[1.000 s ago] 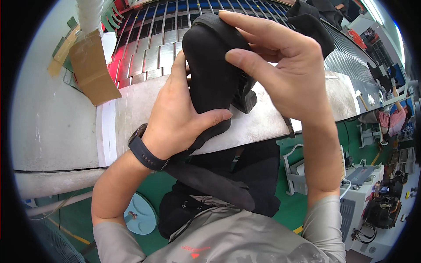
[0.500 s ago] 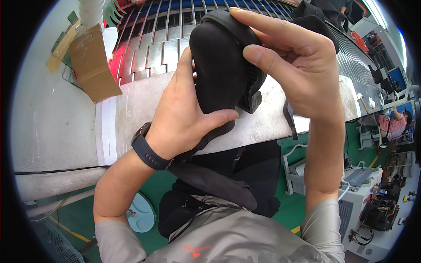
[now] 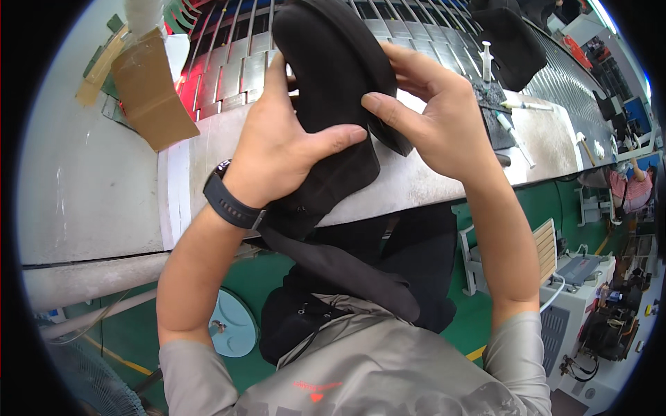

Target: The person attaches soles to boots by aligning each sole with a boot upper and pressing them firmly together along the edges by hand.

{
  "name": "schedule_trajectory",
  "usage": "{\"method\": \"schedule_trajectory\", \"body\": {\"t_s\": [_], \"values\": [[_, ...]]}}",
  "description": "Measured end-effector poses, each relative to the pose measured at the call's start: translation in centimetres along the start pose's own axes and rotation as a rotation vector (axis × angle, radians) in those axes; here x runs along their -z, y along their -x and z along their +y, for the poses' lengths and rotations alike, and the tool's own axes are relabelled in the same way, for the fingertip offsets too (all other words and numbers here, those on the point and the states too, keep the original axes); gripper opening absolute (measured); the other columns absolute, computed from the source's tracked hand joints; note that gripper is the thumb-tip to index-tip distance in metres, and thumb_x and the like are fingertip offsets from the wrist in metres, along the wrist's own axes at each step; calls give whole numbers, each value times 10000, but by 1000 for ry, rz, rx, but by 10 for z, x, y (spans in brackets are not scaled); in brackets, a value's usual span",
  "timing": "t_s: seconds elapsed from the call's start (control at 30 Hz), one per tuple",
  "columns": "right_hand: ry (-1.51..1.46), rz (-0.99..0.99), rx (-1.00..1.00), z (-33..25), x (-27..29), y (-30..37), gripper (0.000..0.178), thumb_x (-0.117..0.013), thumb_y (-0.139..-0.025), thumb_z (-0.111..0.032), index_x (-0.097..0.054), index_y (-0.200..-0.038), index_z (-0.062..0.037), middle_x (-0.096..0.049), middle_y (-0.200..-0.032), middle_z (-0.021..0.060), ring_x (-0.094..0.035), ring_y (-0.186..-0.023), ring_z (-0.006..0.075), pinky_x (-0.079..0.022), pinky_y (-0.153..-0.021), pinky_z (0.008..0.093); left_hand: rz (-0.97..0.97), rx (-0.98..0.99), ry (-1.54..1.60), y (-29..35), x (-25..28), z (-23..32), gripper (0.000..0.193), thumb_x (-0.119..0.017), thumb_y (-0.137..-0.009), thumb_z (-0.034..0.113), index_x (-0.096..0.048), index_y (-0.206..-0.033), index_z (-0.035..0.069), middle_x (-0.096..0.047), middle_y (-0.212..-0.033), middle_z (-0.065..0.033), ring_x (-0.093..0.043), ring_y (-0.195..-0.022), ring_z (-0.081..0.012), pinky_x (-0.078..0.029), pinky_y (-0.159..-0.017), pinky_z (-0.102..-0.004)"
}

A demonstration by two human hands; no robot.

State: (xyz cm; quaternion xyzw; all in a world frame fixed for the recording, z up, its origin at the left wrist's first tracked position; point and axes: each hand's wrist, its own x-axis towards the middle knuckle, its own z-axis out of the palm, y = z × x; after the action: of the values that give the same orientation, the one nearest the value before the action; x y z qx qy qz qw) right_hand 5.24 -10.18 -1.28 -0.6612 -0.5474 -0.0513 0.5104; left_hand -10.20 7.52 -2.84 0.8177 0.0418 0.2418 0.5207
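Observation:
A black boot (image 3: 322,76) with a soft, tall shaft is held up over the near edge of the workbench, its toe pointing away from me. My left hand (image 3: 281,142) wraps round its left side, thumb lying across the ankle. A thick black sole (image 3: 368,52) runs along the boot's right side. My right hand (image 3: 437,114) grips that sole, with the thumb on its near face and the fingers behind. The boot's shaft (image 3: 326,184) hangs down toward my left wrist. How tightly sole and boot meet on the far side is hidden.
Right of my hands, a dark pad (image 3: 492,118) bears an upright syringe (image 3: 487,62), with another syringe (image 3: 515,139) beside it. Beyond runs a slatted metal conveyor (image 3: 236,69) carrying more black boots (image 3: 510,41). A cardboard piece (image 3: 149,90) stands left; a hammer (image 3: 586,147) lies right.
The boot has shifted away and left, its shaft now more visible. My right hand has slid down from the toe, and the sole's heel end no longer juts out. The syringes have come into view.

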Motion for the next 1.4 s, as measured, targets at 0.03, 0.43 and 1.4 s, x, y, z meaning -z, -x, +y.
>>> {"method": "schedule_trajectory", "body": {"t_s": [0.03,0.43,1.4], "values": [[-35,-2,-12,4,-3,4,552,-856,-892,-133,-687,-1397,10,-792,-1203,210,-784,-1127,305,-600,-991,383,16,-24,-6,1,0,-2,1086,-969,-811,219,-307,-1644,2,-593,-1474,-156,-597,-1350,-316,-451,-1196,-451],[-33,186,-38,21,-37,24,375,-824,-928,-178,-772,-1246,13,-795,-1002,227,-794,-857,357,-618,-769,392,-9,-24,-118,-6,9,-13,948,-939,-861,167,-376,-1602,-14,-630,-1420,-162,-632,-1297,-255,-522,-1117,-386],[106,-62,-505,-76,14,189,447,-847,-874,-9,-718,-1292,81,-826,-999,187,-834,-917,244,-653,-836,320,-471,720,448,97,-65,9,1059,-980,-799,302,-384,-1572,-109,-629,-1365,-228,-659,-1244,-294,-537,-1081,-414]]}}
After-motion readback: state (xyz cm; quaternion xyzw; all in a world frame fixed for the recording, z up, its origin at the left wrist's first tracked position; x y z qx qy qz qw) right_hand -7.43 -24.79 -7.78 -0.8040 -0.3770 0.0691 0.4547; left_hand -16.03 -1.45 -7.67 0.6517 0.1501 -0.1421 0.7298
